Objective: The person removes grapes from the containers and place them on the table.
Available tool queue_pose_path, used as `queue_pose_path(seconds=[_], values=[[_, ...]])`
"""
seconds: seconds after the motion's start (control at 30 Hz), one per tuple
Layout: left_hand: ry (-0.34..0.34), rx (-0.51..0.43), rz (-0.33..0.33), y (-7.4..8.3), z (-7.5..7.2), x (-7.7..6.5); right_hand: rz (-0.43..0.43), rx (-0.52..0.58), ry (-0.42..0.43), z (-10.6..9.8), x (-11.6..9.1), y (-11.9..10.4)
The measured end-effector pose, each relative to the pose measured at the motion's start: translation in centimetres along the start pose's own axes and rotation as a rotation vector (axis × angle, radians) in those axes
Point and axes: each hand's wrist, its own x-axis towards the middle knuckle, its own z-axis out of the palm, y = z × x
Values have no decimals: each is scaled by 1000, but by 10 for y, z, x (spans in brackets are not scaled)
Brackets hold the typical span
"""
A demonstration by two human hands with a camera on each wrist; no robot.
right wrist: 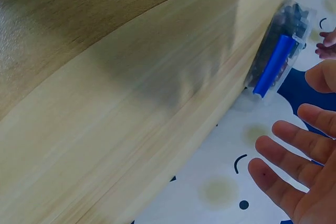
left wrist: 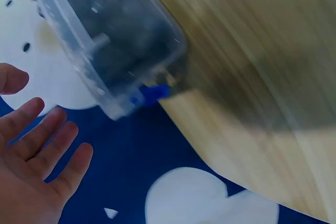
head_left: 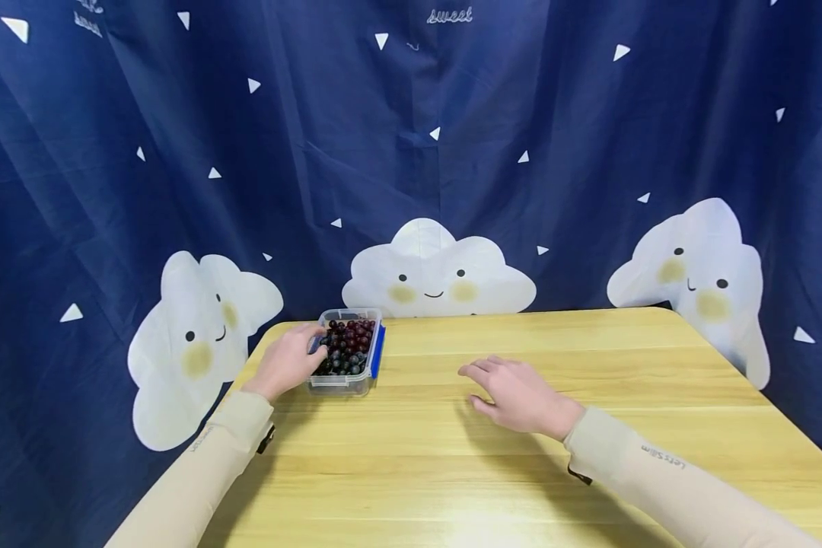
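A clear plastic container [head_left: 338, 387] with a blue side clip [head_left: 377, 352] stands at the table's back left corner. Its top is uncovered, and dark red and near-black grapes [head_left: 351, 348] fill it. My left hand [head_left: 289, 361] is at the container's left side, its fingertips overlapping the rim in the head view. The left wrist view shows that hand's fingers [left wrist: 73, 163] spread, with nothing in the palm. Over the middle of the table hovers my right hand [head_left: 518, 396], fingers loosely extended and holding nothing. From the right wrist, the container's blue clip [right wrist: 274, 66] shows beyond the thumb.
The light wood table [head_left: 411, 457] has rounded back corners. Behind it hangs a dark blue curtain [head_left: 452, 175] printed with white clouds and triangles, close to the back edge.
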Motion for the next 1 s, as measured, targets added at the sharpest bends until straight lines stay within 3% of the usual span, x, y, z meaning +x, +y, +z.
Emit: queue_pose_path(seconds=[0.17, 0.37, 0.47, 0.67, 1.0], values=[[3, 0, -33, -19, -1, 2, 4, 2, 5, 1, 0, -1], [-45, 20, -117, -36, 1, 3, 3, 2, -7, 2, 1, -3], [-53, 18, -110, -42, 5, 4, 7, 7, -6, 2, 1, -3], [-81, 15, -104, -47, 14, 3, 16, 14, -14, 7, 2, -3], [-63, 29, -125, -47, 30, 0, 25, 30, -54, 15, 19, -14]])
